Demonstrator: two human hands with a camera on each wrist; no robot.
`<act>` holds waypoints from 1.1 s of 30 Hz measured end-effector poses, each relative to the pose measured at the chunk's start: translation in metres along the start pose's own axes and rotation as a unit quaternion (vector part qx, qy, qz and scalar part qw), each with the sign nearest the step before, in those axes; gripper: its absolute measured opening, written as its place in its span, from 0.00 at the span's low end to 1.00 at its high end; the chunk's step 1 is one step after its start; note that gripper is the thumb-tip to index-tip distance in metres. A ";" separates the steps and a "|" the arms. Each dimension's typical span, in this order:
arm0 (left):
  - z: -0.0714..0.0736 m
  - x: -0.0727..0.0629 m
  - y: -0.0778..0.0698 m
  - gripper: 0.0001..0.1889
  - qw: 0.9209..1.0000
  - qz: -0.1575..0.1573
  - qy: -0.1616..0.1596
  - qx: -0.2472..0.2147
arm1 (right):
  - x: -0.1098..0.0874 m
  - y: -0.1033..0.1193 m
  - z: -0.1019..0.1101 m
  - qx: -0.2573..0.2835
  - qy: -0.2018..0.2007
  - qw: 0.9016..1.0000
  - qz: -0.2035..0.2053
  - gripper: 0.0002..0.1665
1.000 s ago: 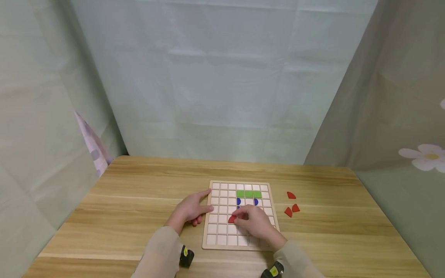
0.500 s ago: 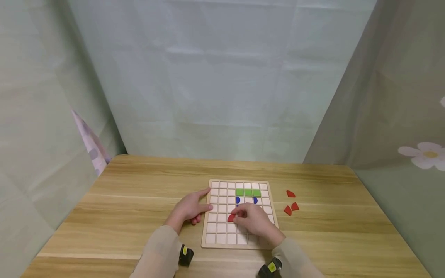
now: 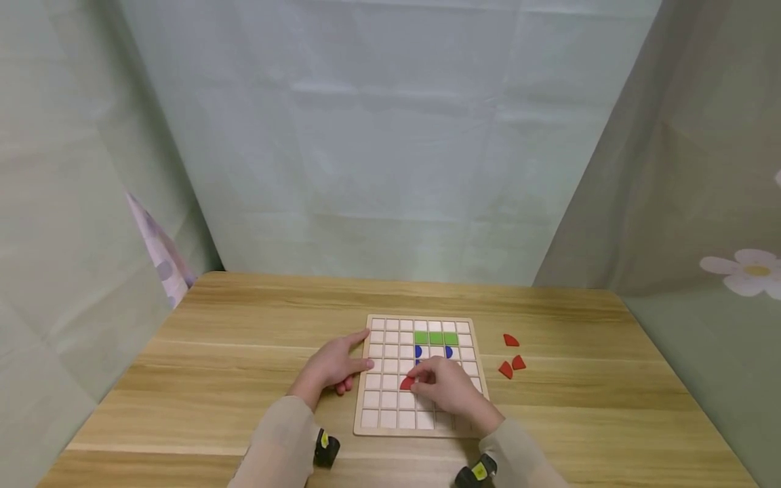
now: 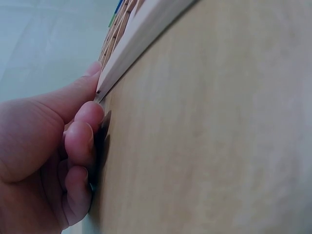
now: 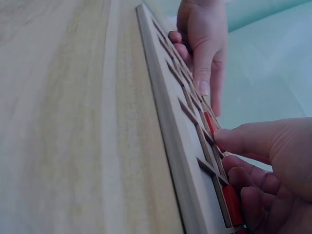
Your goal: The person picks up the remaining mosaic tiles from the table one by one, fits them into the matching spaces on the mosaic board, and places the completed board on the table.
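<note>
A wooden grid board (image 3: 396, 433) with pale square cells lies before me. My left hand (image 3: 330, 364) is at its left edge, thumb and straight index finger touching the rim, other fingers bent beside it at the tabletop. My right hand (image 3: 448, 388) reaches over the board and pinches a red quarter-circle tile (image 3: 405, 383) between thumb and forefinger, low over a middle cell. Three green square tiles (image 3: 435, 338) form a row; blue half-circle tiles (image 3: 449, 352) sit below them. The right wrist view shows another red tile (image 5: 232, 204) in the grid, under the right hand's curled fingers.
Three loose red quarter-circle tiles (image 3: 511, 340) lie on the wooden table (image 3: 579, 379) right of the board. Black wrist cameras (image 3: 327, 449) are strapped to both sleeves. Pale curtains (image 3: 390, 149) hang behind the table and at both sides.
The head view has shifted slightly. Both hands keep practically the same place, the right one still at the red quarter-circle tile.
</note>
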State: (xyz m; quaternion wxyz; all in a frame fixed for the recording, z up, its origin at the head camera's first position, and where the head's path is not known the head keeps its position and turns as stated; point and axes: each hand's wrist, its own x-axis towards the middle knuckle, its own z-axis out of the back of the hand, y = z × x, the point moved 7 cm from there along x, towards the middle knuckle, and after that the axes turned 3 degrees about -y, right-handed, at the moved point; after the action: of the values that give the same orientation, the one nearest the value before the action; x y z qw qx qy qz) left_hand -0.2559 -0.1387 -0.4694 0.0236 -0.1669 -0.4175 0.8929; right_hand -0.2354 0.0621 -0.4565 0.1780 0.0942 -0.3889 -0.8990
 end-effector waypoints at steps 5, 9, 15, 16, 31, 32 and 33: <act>0.000 -0.002 -0.002 0.37 1.000 0.001 0.001 0.003 | -0.002 -0.005 0.003 0.033 -0.016 0.999 0.008 0.11; -0.001 -0.002 -0.002 0.37 1.000 0.002 0.002 0.001 | -0.004 -0.008 0.007 0.064 -0.025 0.998 0.001 0.12; 0.000 -0.002 -0.002 0.37 1.000 0.001 0.003 -0.005 | -0.007 -0.011 0.016 0.098 -0.046 0.994 -0.011 0.11; 0.000 -0.002 -0.002 0.37 1.000 0.001 0.004 -0.006 | -0.008 -0.012 0.017 0.103 -0.051 0.993 -0.014 0.11; 0.000 -0.002 0.000 0.37 1.000 0.004 0.004 -0.013 | -0.015 -0.033 0.045 0.132 -0.151 0.979 -0.044 0.09; 0.000 -0.002 0.000 0.37 1.000 0.005 0.004 -0.013 | -0.015 -0.036 0.047 0.130 -0.156 0.978 -0.051 0.09; 0.000 -0.002 0.001 0.37 1.000 0.006 0.004 -0.013 | -0.015 -0.037 0.049 0.130 -0.161 0.977 -0.054 0.09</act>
State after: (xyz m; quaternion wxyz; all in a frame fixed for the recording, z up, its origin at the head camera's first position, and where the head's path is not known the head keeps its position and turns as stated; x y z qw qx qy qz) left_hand -0.2542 -0.1392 -0.4695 0.0183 -0.1735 -0.4281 0.8867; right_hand -0.2455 0.1244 -0.4501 0.0508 -0.0090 -0.5201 -0.8526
